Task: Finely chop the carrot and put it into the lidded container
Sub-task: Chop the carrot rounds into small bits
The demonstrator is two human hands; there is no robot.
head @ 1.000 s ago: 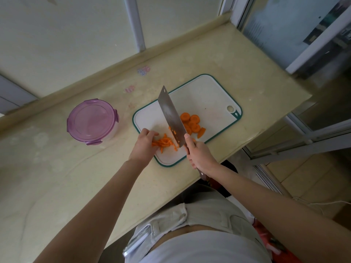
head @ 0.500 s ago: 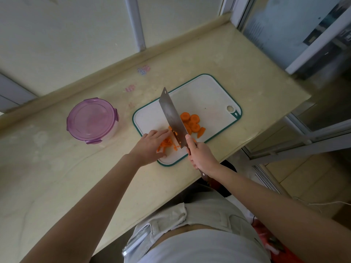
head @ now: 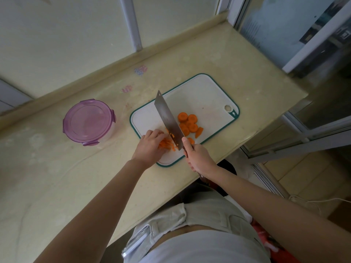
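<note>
Carrot lies in two lots on the white plastic cutting board with a teal rim (head: 209, 88). A loose heap of thick orange carrot rounds (head: 188, 123) sits to the right of the blade. A small bundle of thin orange carrot strips (head: 168, 145) sits to its left, near the board's front edge.

The left hand (head: 150, 147) rests on that bundle, its fingers (head: 157, 133) curled down over the strips and pinning them together, fingertips close beside the steel. The right hand (head: 197, 156) is wrapped round the handle of the broad steel cleaver (head: 168, 120), forefinger laid along the top near the heel; the fist hides most of the handle. The blade stands on edge with its tip pointing away from the person and its heel down among the strips. A few orange flecks cling to its face.

The strips look light, stiff and slightly damp, so they will probably skate apart under a cut unless bunched tight. They are best held from above, with the fingertips tucked back from the edge. Once chopped fine, the bits will likely be too small to pinch, and scooping them on the flat of the blade should work better.

The round clear container with a purple clip-on lid (head: 88, 121) stands closed on the pale stone bench (head: 57, 177), well to the left of the board. Its lid must come off before anything goes in. The rounds are not yet cut down, so much chopping seems left.
</note>
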